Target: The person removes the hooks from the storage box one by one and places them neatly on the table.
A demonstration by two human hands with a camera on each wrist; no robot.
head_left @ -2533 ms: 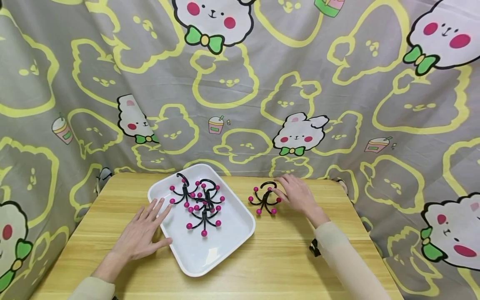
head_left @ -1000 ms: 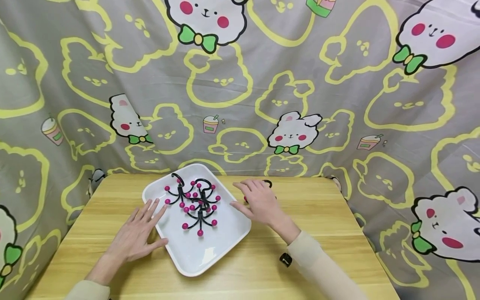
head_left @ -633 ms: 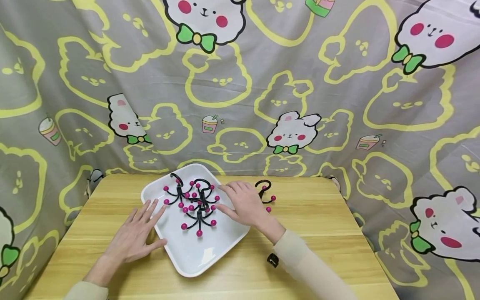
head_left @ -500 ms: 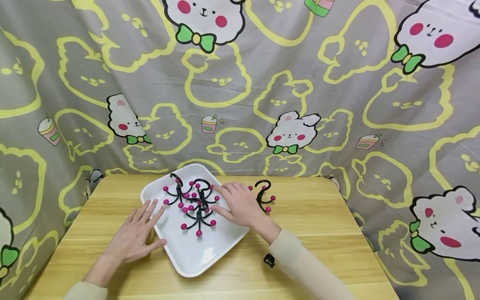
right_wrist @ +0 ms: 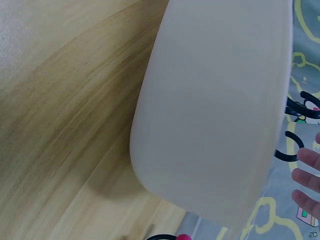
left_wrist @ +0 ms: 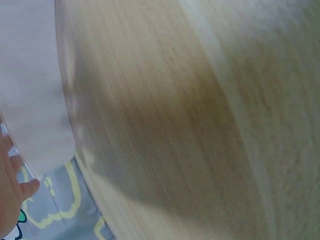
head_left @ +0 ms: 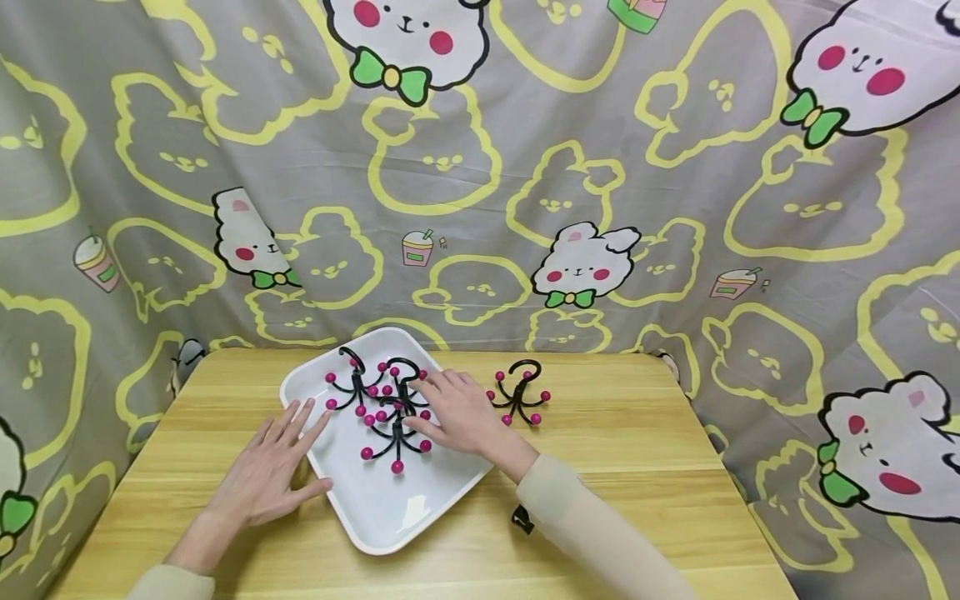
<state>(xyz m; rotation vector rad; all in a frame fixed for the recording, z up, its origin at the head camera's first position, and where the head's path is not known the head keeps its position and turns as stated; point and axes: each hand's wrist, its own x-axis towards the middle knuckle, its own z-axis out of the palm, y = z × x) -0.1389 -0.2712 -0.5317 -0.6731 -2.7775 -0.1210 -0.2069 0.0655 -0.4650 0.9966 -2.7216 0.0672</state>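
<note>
In the head view, a white tray (head_left: 405, 525) holds three black multi-armed hook hangers with pink ball tips, bunched toward its far end. My left hand (head_left: 262, 475) lies with fingers spread along the tray's left rim. My right hand (head_left: 467, 417) hangs over the tray's right side, fingers extended beside the front hanger (head_left: 397, 433) and partly covering the hanger behind it (head_left: 403, 385); contact cannot be made out. A third hanger (head_left: 356, 381) sits nearer the left rim. The right wrist view shows the tray's outer wall (right_wrist: 210, 100) and several right fingertips (right_wrist: 307, 180).
Another such hanger (head_left: 519, 392) stands on the wooden table (head_left: 622, 467) right of the tray. A small black object (head_left: 522, 519) shows by the right sleeve. A patterned curtain (head_left: 465, 208) surrounds the table's back and sides.
My right hand has left the hanger on the table and moved left over the tray. That hanger, covered for a moment, shows fully again. My left hand has stayed at the tray rim.
</note>
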